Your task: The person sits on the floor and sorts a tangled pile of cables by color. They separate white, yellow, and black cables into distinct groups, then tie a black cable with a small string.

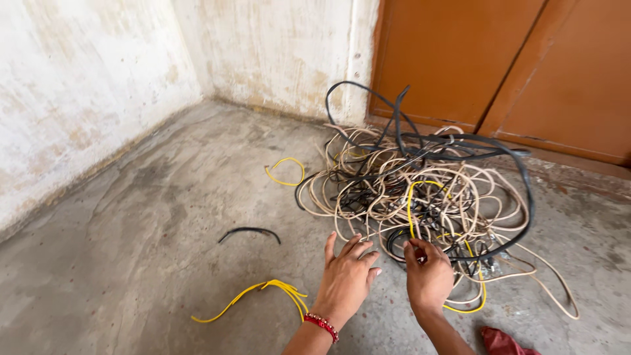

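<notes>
A tangled heap of cables (420, 190), mostly beige with black and yellow strands, lies on the concrete floor (151, 217) in front of an orange-brown door (513, 66). The right hand (428, 276) is seen from the back at the near edge of the heap, its fingers curled in around a small dark piece among the strands; whether a cable is actually pinched cannot be made out, because the fingertips are hidden behind the hand. The left hand (346, 276) is held just beside it, fingers spread and extended toward the heap, palm down, with nothing gripped; contact with the cables cannot be confirmed. A red beaded bracelet (321, 325) is worn on the left wrist. On the floor to the left, a folded yellow wire (263, 292) lies near the left hand, a short black cable piece (250, 232) lies farther out, and a small yellow loop (284, 172) sits beside the heap. A red cloth (503, 342) is cut off at the bottom edge. Stained whitewashed walls (85, 85) meet in the corner behind.
</notes>
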